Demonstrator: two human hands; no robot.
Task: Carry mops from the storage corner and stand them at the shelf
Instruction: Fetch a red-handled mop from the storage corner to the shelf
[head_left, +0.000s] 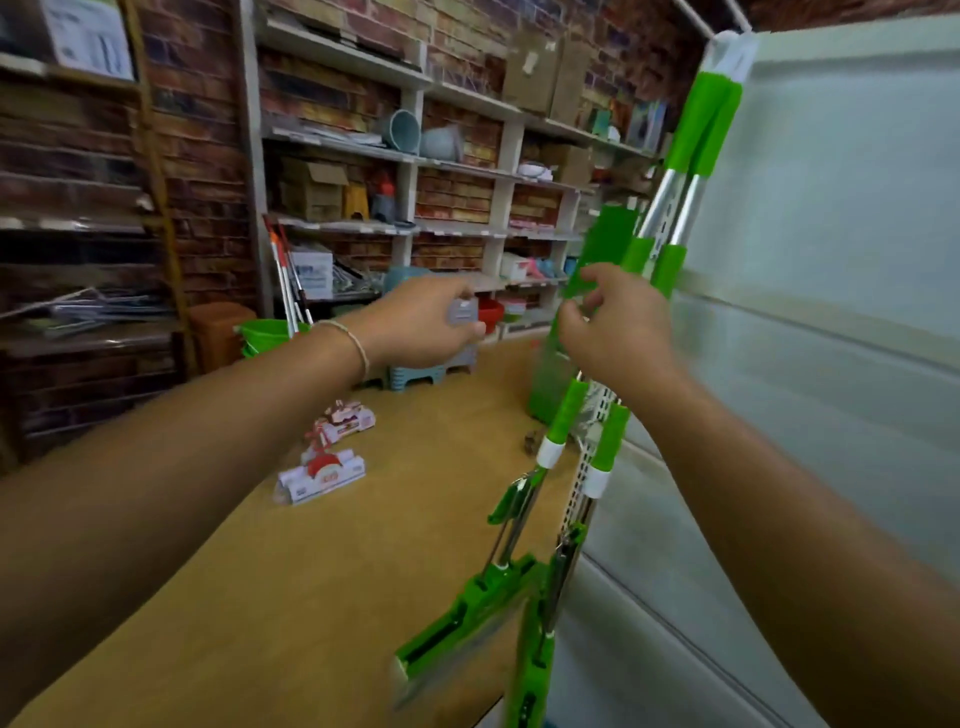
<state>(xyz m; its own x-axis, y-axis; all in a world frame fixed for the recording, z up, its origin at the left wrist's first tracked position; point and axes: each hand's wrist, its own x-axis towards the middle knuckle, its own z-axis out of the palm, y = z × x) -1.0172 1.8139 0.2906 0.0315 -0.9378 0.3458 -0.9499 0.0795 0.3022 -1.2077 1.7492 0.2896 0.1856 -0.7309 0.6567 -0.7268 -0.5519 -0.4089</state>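
I am watching two green mops (670, 208) leaning upright against the pale shelf panel (831, 208). My right hand (618, 327) looks curled near their shafts, grip blurred; left hand (421, 322) hanging loosely apart. Judging them light, stiff, top-heavy: gripping the foam sleeves mid-shaft.

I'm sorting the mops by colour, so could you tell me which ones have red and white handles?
The pair at the far shelf, leaning behind the green bucket; the two mops by the hands are green.
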